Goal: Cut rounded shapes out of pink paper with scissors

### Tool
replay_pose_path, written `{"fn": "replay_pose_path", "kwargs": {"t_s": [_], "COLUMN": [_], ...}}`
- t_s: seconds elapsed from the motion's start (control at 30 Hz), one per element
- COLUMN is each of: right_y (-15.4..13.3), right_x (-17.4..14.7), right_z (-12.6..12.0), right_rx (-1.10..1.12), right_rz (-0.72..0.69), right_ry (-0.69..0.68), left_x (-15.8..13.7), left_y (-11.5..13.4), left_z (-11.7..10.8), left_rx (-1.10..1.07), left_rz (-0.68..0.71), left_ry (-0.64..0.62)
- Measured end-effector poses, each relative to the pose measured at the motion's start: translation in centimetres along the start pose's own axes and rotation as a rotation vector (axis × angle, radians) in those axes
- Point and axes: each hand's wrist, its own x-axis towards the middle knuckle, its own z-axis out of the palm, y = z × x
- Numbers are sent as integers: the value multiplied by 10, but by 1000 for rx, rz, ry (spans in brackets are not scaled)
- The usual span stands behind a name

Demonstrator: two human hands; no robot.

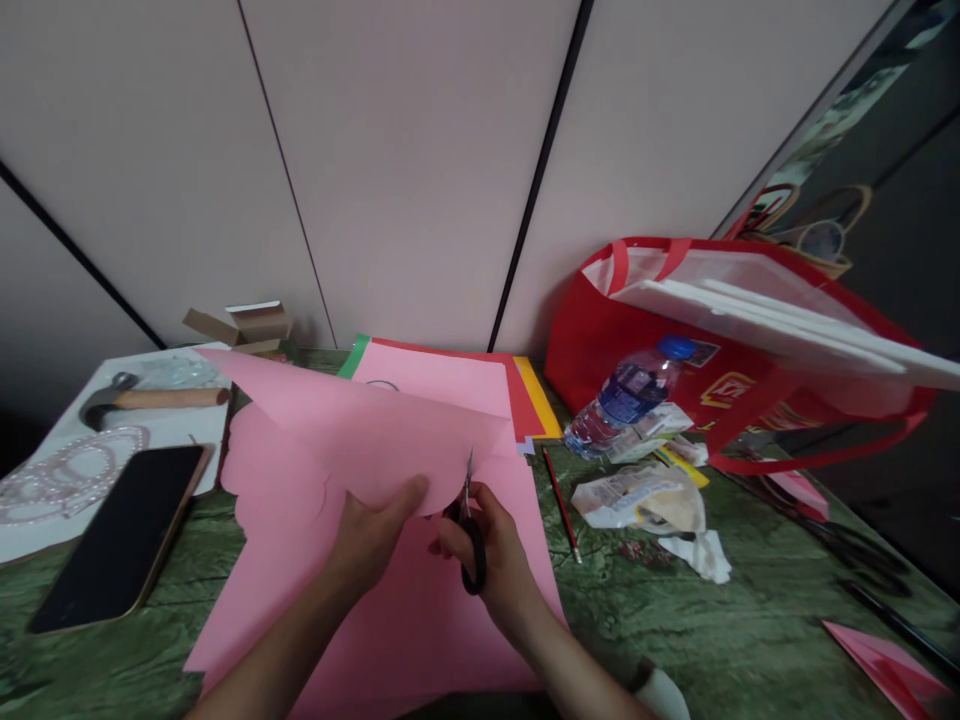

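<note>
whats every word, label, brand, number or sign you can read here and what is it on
No text reads clearly:
Large red carry bag: yellow printed logo, too blurred to read.
Clear plastic bottle with a blue cap: pale lettering on its blue label, too small to read.
Crumpled plastic wrapper: faint print, too blurred to read.

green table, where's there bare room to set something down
Widest bare patch of table: near right, between the right forearm, the white scrap and the folded pink paper. A narrow strip shows between the phone and pink sheets. Crowded: around the bottle, wrapper and red bag.
</note>
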Motion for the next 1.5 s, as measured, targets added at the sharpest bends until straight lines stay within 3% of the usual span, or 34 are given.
{"fn": "replay_pose_path", "kwargs": {"t_s": [0.7,0.9,0.97,1.1,1.3,1.5], "right_y": [-2,5,8,13,15,13], "right_x": [-4,-6,-6,-4,-2,-2], "right_z": [2,2,2,3,1,0], "right_rx": [-82,-9,5,20,63,73], "right_rz": [27,11,5,-4,-34,-45], "right_ry": [16,5,-8,-51,-61,-69], "left_x": [2,-1,-4,-9,-10,-9], "left_y": [5,8,9,10,9,1], "left_z": [-1,2,5,10,10,8], "left_rx": [-29,-32,14,88,179,182], "left_rz": [19,29,58,13,82,68], "left_ry": [-65,55,10,-200,-94,-106]}}
